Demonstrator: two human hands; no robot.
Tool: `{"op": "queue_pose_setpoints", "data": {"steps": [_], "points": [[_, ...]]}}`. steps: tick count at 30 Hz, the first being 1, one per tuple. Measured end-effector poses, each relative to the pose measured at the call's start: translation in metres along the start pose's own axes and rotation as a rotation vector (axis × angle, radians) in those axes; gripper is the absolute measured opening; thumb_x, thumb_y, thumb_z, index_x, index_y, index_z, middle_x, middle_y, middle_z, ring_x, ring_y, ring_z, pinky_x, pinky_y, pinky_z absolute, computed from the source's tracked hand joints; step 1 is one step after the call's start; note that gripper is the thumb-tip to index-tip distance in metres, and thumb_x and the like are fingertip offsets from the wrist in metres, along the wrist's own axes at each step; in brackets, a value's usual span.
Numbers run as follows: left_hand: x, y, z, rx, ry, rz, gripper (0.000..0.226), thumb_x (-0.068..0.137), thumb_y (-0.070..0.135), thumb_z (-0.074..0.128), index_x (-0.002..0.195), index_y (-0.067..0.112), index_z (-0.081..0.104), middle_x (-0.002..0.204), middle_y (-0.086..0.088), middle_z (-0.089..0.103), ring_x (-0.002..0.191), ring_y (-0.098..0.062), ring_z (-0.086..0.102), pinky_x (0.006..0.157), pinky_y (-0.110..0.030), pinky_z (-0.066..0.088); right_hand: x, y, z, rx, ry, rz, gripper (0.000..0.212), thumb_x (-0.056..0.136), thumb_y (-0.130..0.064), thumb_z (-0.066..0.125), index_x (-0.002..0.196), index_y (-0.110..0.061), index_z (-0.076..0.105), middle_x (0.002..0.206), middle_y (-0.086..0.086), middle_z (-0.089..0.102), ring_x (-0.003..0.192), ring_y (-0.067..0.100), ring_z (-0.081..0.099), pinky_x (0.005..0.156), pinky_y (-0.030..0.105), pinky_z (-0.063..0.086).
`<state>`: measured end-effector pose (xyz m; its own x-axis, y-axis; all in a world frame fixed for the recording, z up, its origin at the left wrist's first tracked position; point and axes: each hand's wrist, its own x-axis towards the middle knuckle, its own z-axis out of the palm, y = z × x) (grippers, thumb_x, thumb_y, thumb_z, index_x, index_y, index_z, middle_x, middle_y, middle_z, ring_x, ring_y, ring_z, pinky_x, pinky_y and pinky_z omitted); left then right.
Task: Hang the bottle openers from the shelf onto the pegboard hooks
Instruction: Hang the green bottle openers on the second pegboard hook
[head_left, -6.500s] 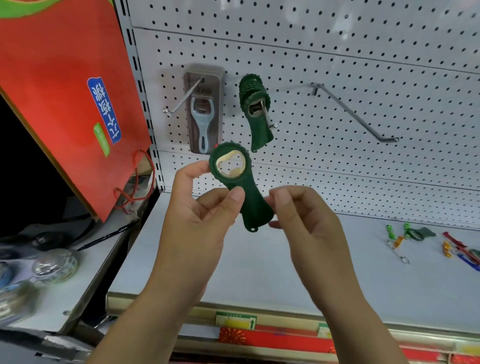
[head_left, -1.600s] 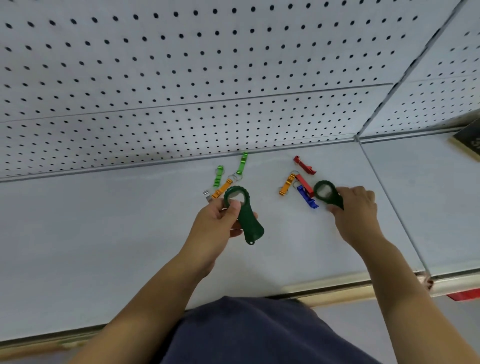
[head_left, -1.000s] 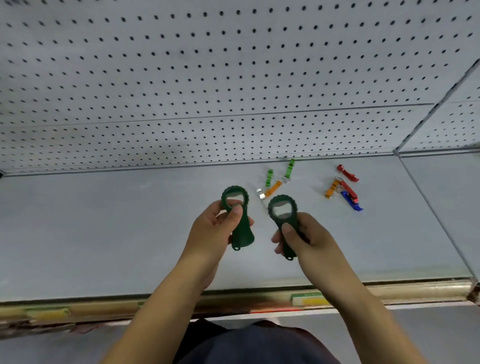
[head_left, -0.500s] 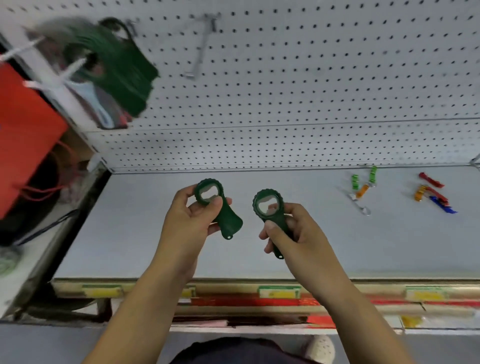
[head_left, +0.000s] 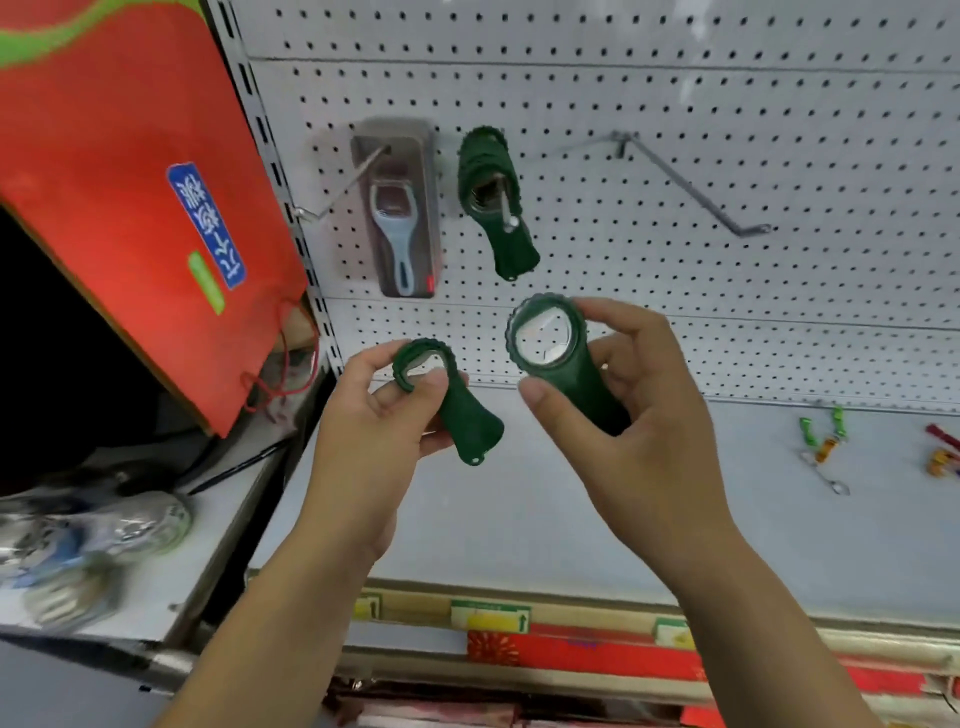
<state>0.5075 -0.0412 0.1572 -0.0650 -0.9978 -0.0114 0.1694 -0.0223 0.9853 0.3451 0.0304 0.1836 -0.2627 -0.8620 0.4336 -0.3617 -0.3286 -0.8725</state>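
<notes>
Just below the loaded pegboard hook (head_left: 508, 215), a dark green plastic bottle opener with a scalloped ring head (head_left: 576, 387) is held in the air in front of the white pegboard (head_left: 701, 104). The right hand (head_left: 639, 431) pinches it, thumb across the neck and fingers curled behind the ring. Its long axis runs nearly upright, leaning a little. The ring is on top with its opening facing the camera, and the handle runs down into the palm. That hook, which already carries a stack of matching green openers (head_left: 496, 208), lies above the ring and slightly to the left. The right hand looks the nearer one, so the ring would likely need to turn square to the hook tip before it can slide on. A second green opener of the same kind (head_left: 467, 421) sits lower and further left, pinched at the neck by the left hand (head_left: 374, 436). Its ring points up-left and its flared tail down-right. An empty wire hook (head_left: 691, 187) juts from the board to the right, and a boxed grey-handled opener (head_left: 400, 218) hangs on the left. Small coloured keychain openers (head_left: 826, 441) lie on the grey shelf (head_left: 519, 514), well to the right.
</notes>
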Motion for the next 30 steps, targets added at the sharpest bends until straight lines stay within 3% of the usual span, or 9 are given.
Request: {"op": "queue_pose_setpoints", "data": {"steps": [2, 5, 11, 16, 21, 25, 27, 30], "points": [[0.003, 0.005, -0.006, 0.005, -0.006, 0.019, 0.027, 0.097, 0.011, 0.062, 0.123, 0.017, 0.058, 0.1, -0.005, 0.079, 0.094, -0.021, 0.076, 0.079, -0.042, 0.062, 0.008, -0.008, 0.005, -0.055, 0.065, -0.071, 0.049, 0.084, -0.02, 0.079, 0.123, -0.034, 0.052, 0.093, -0.016, 0.064, 0.087, 0.011, 0.069, 0.071, 0.016, 0.052], [0.006, 0.009, -0.013, -0.011, -0.013, 0.033, 0.027, 0.096, 0.01, 0.063, 0.122, 0.018, 0.059, 0.101, -0.005, 0.078, 0.093, -0.02, 0.076, 0.076, -0.04, 0.062, 0.019, -0.016, 0.011, -0.136, 0.146, -0.153, 0.05, 0.086, -0.024, 0.078, 0.124, -0.041, 0.051, 0.099, -0.022, 0.057, 0.089, 0.017, 0.066, 0.072, 0.024, 0.055], [0.01, 0.009, -0.024, 0.001, -0.03, -0.019, 0.023, 0.095, 0.013, 0.066, 0.116, 0.021, 0.063, 0.096, -0.004, 0.079, 0.087, -0.022, 0.076, 0.07, -0.038, 0.063, 0.042, -0.022, 0.022, -0.291, 0.189, -0.228, 0.05, 0.087, -0.028, 0.076, 0.132, -0.026, 0.055, 0.107, -0.006, 0.057, 0.088, 0.013, 0.056, 0.069, 0.015, 0.048], [0.005, -0.002, -0.034, 0.006, -0.02, -0.083, 0.02, 0.094, 0.016, 0.067, 0.113, 0.023, 0.065, 0.092, -0.006, 0.079, 0.088, -0.022, 0.076, 0.074, -0.04, 0.063, 0.052, -0.014, 0.033, -0.318, 0.208, -0.176, 0.049, 0.085, -0.028, 0.077, 0.13, -0.027, 0.058, 0.103, -0.008, 0.057, 0.085, 0.011, 0.055, 0.068, 0.02, 0.05], [0.002, -0.003, -0.038, -0.001, 0.001, -0.142, 0.018, 0.099, 0.015, 0.059, 0.114, 0.021, 0.066, 0.094, -0.012, 0.078, 0.094, -0.03, 0.075, 0.082, -0.046, 0.062, 0.061, -0.009, 0.04, -0.328, 0.221, -0.155, 0.049, 0.084, -0.025, 0.078, 0.129, -0.033, 0.058, 0.101, -0.017, 0.054, 0.086, 0.0, 0.055, 0.071, 0.011, 0.047], [0.002, -0.001, -0.037, 0.041, 0.022, -0.135, 0.017, 0.104, 0.021, 0.052, 0.11, 0.024, 0.068, 0.097, -0.011, 0.078, 0.091, -0.03, 0.076, 0.079, -0.042, 0.063, 0.068, -0.003, 0.039, -0.334, 0.214, -0.108, 0.056, 0.087, -0.02, 0.076, 0.136, -0.036, 0.055, 0.103, -0.022, 0.053, 0.095, -0.01, 0.053, 0.081, 0.004, 0.042], [0.002, 0.002, -0.036, 0.056, 0.031, -0.101, 0.019, 0.104, 0.021, 0.051, 0.105, 0.024, 0.069, 0.094, -0.001, 0.079, 0.09, -0.023, 0.075, 0.079, -0.037, 0.061, 0.064, -0.001, 0.038, -0.358, 0.21, -0.117, 0.061, 0.088, -0.021, 0.075, 0.142, -0.034, 0.05, 0.111, -0.017, 0.056, 0.102, -0.003, 0.055, 0.086, 0.009, 0.042], [0.0, 0.014, -0.033, 0.081, 0.067, -0.008, 0.019, 0.102, 0.023, 0.055, 0.097, 0.029, 0.073, 0.085, 0.022, 0.075, 0.081, 0.01, 0.066, 0.078, -0.02, 0.046, 0.048, -0.001, 0.033, -0.361, 0.25, -0.125, 0.057, 0.091, -0.025, 0.072, 0.142, -0.032, 0.049, 0.124, -0.014, 0.058, 0.118, 0.006, 0.054, 0.097, 0.02, 0.043]]}}
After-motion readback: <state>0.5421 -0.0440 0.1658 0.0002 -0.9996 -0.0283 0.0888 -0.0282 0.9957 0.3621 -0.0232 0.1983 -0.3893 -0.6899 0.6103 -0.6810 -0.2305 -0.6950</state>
